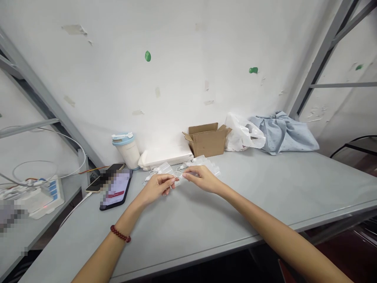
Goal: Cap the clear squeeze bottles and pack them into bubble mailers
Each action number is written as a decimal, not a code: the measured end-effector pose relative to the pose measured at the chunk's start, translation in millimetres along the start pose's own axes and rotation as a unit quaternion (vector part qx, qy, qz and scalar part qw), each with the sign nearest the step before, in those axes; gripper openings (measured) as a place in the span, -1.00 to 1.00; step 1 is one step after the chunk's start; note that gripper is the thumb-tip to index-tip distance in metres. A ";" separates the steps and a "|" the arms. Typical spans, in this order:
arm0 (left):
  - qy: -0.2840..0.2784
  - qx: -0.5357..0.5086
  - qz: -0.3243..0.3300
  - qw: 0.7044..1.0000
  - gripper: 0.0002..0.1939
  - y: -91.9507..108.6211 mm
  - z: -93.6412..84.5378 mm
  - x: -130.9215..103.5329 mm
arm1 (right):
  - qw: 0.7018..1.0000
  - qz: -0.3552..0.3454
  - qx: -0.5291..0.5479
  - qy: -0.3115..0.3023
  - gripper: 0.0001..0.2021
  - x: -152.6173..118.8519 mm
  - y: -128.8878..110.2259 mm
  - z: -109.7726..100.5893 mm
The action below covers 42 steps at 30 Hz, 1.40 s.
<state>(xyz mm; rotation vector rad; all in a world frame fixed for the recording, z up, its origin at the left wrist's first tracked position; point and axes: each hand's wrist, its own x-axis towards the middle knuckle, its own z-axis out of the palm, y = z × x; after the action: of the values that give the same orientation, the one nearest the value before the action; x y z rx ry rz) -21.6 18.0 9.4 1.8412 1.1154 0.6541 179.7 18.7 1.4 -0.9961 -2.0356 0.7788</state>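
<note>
My left hand (160, 184) is closed in a pinch, thumb against fingers, above the grey table. Close to its right, my right hand (203, 179) pinches at a small, thin white cord (178, 173), its thumb and index finger pressed together. A bit of clear plastic shows between and below the fingertips. What exactly the left fingers grip is too small to make out. Behind the left hand lies a clear plastic piece with white cord (165, 168). More clear plastic pieces (210, 162) of the same look lie behind the right hand, partly hidden by it.
Along the wall stand a lidded cup (128, 151), a white paper stack (166, 155), an open cardboard box (209, 142), a white plastic bag (243, 133) and blue cloth (285, 133). Two phones, one a lit phone (118, 190), lie left. A power strip (48, 196) sits beyond.
</note>
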 end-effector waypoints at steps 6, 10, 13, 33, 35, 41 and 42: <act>-0.005 0.007 0.005 1.000 -0.63 -1.1 -0.3 0.0 | 1.000 0.008 0.009 0.004 -0.73 0.1 0.8 0.5; -0.003 0.018 0.006 1.000 -0.61 -1.0 0.2 -0.1 | 1.000 0.012 0.010 0.001 -0.73 0.1 1.3 0.3; -0.005 0.018 0.003 1.000 -0.61 -1.0 0.7 0.0 | 1.000 0.018 0.013 -0.003 -0.73 0.0 1.2 0.1; -0.017 0.046 0.022 0.999 -0.65 -7.0 3.5 -0.4 | 0.999 0.017 -0.030 -0.036 -0.73 -0.2 5.0 2.8; -0.020 0.049 0.020 0.998 -0.65 -5.9 4.2 -1.3 | 0.998 0.019 -0.030 -0.046 -0.73 -0.2 7.1 4.3; -0.034 0.045 0.022 0.998 -0.68 -6.7 6.3 -2.4 | 0.997 0.023 -0.023 -0.069 -0.75 -1.7 9.0 6.6; -0.038 0.042 0.021 0.998 -0.69 -7.9 7.0 -2.3 | 0.997 0.025 -0.021 -0.073 -0.76 -2.0 8.9 6.9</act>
<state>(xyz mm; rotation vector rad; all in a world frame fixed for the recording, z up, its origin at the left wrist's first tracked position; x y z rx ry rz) -20.6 14.9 -0.9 1.9500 1.0706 0.5633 178.5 20.3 -9.8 -1.0424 -2.1671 0.8616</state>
